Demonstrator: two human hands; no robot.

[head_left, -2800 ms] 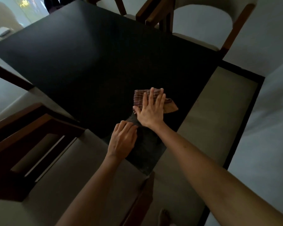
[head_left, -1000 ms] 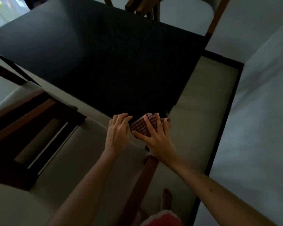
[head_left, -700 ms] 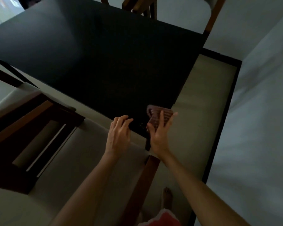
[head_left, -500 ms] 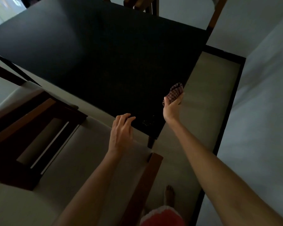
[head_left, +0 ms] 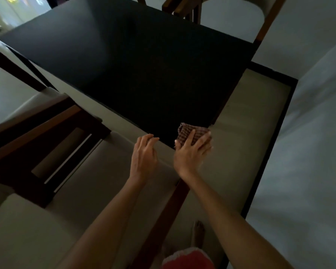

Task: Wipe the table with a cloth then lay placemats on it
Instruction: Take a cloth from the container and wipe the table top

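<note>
A dark, nearly black table (head_left: 136, 61) fills the upper middle of the head view. At its near right corner lies a bunched brown checked cloth (head_left: 186, 131), pressed down by my right hand (head_left: 190, 152) with fingers spread over it. My left hand (head_left: 144, 154) hovers just left of it at the table's near edge, fingers slightly curled and holding nothing. No placemats are in view.
A wooden chair (head_left: 47, 136) with a pale seat stands at the near left, its back against the table edge. Another chair (head_left: 231, 14) stands at the far side. A pale rug with a dark border (head_left: 268, 144) lies under the table at right. My bare foot (head_left: 199, 232) shows below.
My right hand swept the cloth out along the table's right edge, then back to the near corner, where it now presses flat. My left hand stayed at the near edge.
</note>
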